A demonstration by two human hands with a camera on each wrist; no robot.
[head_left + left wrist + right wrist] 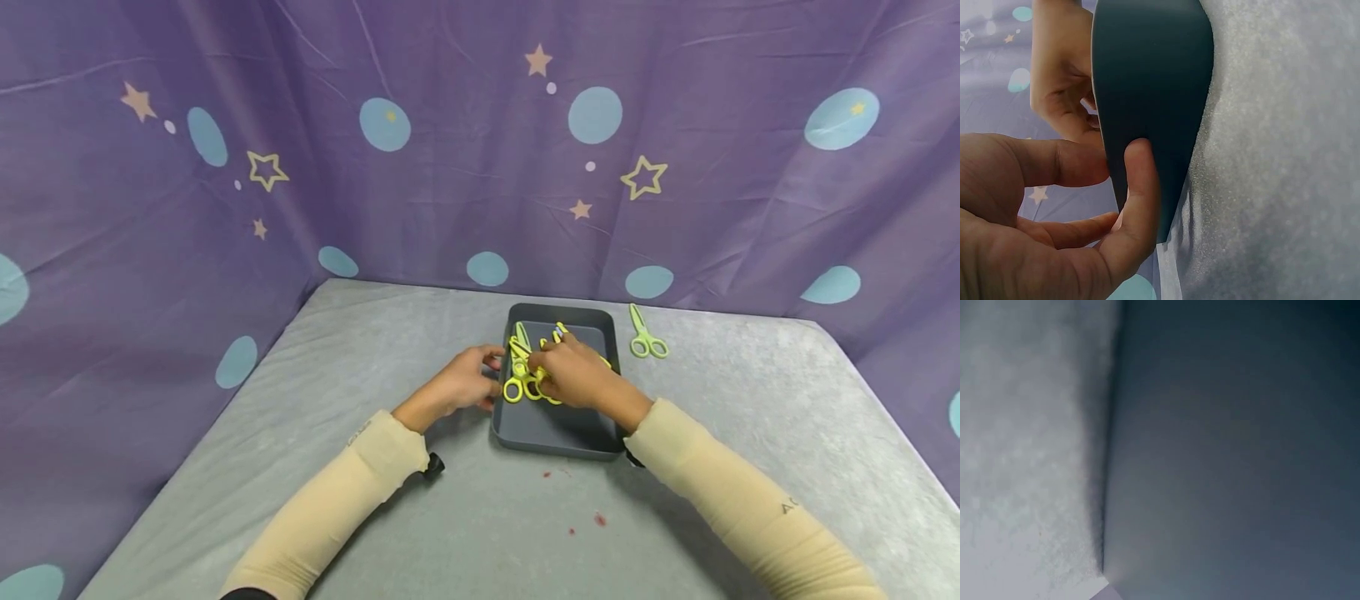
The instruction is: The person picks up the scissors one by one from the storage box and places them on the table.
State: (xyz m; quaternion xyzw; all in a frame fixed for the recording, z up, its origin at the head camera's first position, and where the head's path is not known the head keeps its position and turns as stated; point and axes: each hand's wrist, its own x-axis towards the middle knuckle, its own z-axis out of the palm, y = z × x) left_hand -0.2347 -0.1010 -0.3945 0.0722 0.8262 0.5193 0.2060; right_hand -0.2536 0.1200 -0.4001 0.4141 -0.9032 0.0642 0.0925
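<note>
A dark grey rectangular tray [555, 432] lies on the cloth-covered table, with several yellow-green scissors [519, 367] bunched along its left side. My left hand [462, 379] grips the tray's left wall; up close in the left wrist view, its thumb meets the rim and a finger presses the outer face [1154, 81]. Over the tray, my right hand [576, 373] curls its fingers round yellow scissors, covering much of them. In the right wrist view the tray's side [1229, 456] fills most of the picture, and that hand does not show.
One pair of light green scissors [642, 337] lies on the table just beyond the tray's right back corner. Small red stains [600, 519] mark the grey cloth in front. A purple patterned curtain [480, 150] closes off the back and sides.
</note>
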